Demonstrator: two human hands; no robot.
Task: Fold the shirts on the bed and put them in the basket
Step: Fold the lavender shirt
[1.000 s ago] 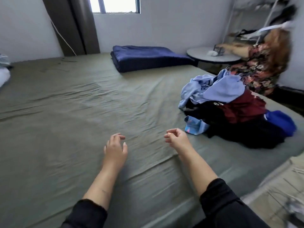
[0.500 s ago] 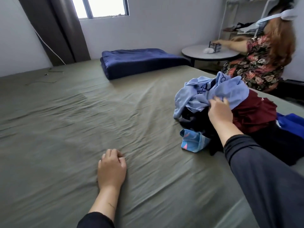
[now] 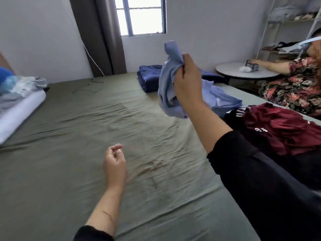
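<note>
Head view: your right hand (image 3: pixel 186 80) grips a bunched fold of the light blue shirt (image 3: pixel 171 87) and holds it up above the bed (image 3: pixel 86 136). The rest of the shirt hangs below your fist, one end trailing toward the pile of clothes (image 3: pixel 278 129) at your right. Held high like that, the shirt can come clear of the heap, so you can lay it out on the flat stretch of olive sheet in front of you. Your left hand (image 3: pixel 114 162) hovers low over that sheet, fingers loosely curled and holding nothing; I judge it ready to catch a hem or shoulder. The maroon and black garments lie unfolded at the bed's right edge. No basket shows here, so I cannot say where it stands.
</note>
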